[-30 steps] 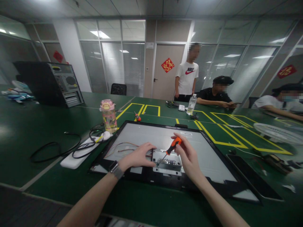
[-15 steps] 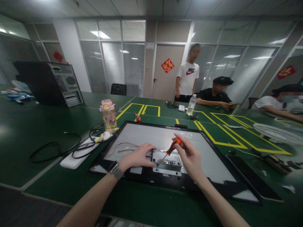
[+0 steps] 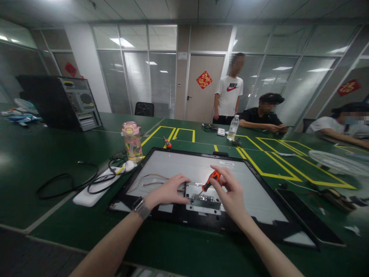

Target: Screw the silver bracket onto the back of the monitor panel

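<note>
A screen panel (image 3: 175,161) with a grey back and black frame lies flat before me. My right hand (image 3: 230,192) pinches an orange-and-black screwdriver (image 3: 211,180), tilted so its shaft slopes down to the left. The tip is at the lower left of a metal bracket (image 3: 200,211) on the panel; the exact contact point is too small to make out. At the bracket's left edge rests my left hand (image 3: 170,189), thumb and fingers stretched apart. Thin wires (image 3: 147,177) run across the panel behind that hand.
Left of the panel are a pink bottle (image 3: 132,144), a white power strip (image 3: 89,194) and a black cable (image 3: 54,196). A computer case (image 3: 57,102) stands farther back. A black slab-like device (image 3: 308,217) lies right. Several people are across the table (image 3: 95,238).
My right hand and the screwdriver handle have shifted very slightly, with the fingers repositioned around the handle. My left hand and the panel stay where they were.
</note>
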The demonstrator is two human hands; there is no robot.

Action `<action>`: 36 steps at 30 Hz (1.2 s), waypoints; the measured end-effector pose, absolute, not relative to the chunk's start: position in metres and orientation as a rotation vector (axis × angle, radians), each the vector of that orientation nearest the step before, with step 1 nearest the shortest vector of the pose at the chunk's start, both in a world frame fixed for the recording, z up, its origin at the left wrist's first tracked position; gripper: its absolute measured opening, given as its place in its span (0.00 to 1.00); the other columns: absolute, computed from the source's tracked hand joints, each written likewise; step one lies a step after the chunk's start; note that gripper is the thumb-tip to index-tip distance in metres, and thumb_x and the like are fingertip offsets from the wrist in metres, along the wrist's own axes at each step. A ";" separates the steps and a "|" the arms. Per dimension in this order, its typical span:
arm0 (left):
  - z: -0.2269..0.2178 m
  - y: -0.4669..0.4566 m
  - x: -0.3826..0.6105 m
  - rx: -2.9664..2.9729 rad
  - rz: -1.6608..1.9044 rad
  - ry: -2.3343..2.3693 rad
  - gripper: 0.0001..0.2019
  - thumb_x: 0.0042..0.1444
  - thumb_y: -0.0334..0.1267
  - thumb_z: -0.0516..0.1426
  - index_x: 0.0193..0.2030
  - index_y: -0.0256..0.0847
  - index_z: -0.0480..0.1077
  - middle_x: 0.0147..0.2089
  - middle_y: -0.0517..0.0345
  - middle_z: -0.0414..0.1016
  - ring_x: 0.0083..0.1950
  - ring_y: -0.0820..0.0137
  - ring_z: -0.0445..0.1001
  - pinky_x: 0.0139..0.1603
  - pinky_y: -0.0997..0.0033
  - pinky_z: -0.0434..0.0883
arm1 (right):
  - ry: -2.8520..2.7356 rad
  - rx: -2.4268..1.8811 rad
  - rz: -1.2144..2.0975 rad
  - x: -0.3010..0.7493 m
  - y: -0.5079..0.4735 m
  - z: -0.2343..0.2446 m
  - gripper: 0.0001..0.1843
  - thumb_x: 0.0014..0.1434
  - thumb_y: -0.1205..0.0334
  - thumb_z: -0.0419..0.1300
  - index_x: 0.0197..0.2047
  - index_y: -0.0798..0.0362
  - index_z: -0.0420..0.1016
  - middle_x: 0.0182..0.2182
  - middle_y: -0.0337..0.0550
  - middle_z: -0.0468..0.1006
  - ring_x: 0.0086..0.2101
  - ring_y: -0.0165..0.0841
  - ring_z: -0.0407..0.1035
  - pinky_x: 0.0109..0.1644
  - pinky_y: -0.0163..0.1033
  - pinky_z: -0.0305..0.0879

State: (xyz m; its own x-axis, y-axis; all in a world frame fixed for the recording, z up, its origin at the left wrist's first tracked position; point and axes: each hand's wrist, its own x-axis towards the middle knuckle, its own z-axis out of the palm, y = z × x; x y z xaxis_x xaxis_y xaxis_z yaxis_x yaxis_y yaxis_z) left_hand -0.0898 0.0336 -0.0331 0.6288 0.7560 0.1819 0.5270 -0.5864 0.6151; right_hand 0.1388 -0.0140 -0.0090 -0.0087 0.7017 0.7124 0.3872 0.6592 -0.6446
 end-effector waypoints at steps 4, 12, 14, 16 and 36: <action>-0.032 0.033 -0.090 2.329 0.582 1.005 0.33 0.44 0.43 0.67 0.58 0.43 0.65 0.56 0.50 0.65 0.56 0.59 0.67 0.58 0.62 0.64 | -1.626 -0.852 0.502 0.140 -0.016 -0.009 0.21 0.66 0.61 0.48 0.62 0.46 0.63 0.44 0.47 0.73 0.18 0.23 0.56 0.22 0.33 0.60; -0.031 0.032 -0.089 2.309 0.601 1.003 0.32 0.43 0.42 0.67 0.57 0.45 0.65 0.54 0.53 0.66 0.54 0.59 0.67 0.57 0.62 0.65 | -1.627 -0.933 0.306 0.140 -0.013 -0.007 0.16 0.61 0.60 0.57 0.53 0.49 0.73 0.35 0.42 0.72 0.21 0.25 0.60 0.27 0.35 0.63; -0.031 0.032 -0.089 2.309 0.594 1.012 0.32 0.43 0.42 0.66 0.57 0.45 0.65 0.54 0.53 0.66 0.54 0.59 0.67 0.57 0.62 0.65 | -1.644 -0.911 0.366 0.142 -0.013 -0.007 0.18 0.64 0.59 0.53 0.56 0.48 0.70 0.37 0.44 0.74 0.21 0.25 0.61 0.25 0.34 0.63; -0.031 0.032 -0.090 2.313 0.587 1.017 0.32 0.43 0.42 0.66 0.57 0.45 0.65 0.54 0.53 0.66 0.54 0.59 0.67 0.57 0.61 0.64 | -1.657 -0.896 0.420 0.143 -0.014 -0.006 0.20 0.65 0.60 0.49 0.59 0.48 0.67 0.40 0.47 0.76 0.20 0.25 0.62 0.23 0.34 0.63; -0.035 0.034 -0.090 2.302 0.608 0.998 0.32 0.42 0.42 0.67 0.56 0.45 0.66 0.53 0.54 0.66 0.54 0.59 0.67 0.56 0.63 0.65 | -1.648 -0.901 0.388 0.140 -0.014 -0.006 0.19 0.63 0.60 0.53 0.58 0.48 0.69 0.39 0.44 0.74 0.22 0.27 0.65 0.22 0.33 0.63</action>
State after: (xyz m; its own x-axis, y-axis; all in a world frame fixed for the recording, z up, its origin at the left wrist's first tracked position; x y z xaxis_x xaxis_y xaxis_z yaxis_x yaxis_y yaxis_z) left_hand -0.0901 0.0339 -0.0345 0.6215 0.7619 0.1823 0.5119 -0.5712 0.6416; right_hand 0.1403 -0.0135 -0.0062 -0.0447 0.7313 0.6806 0.3504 0.6495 -0.6748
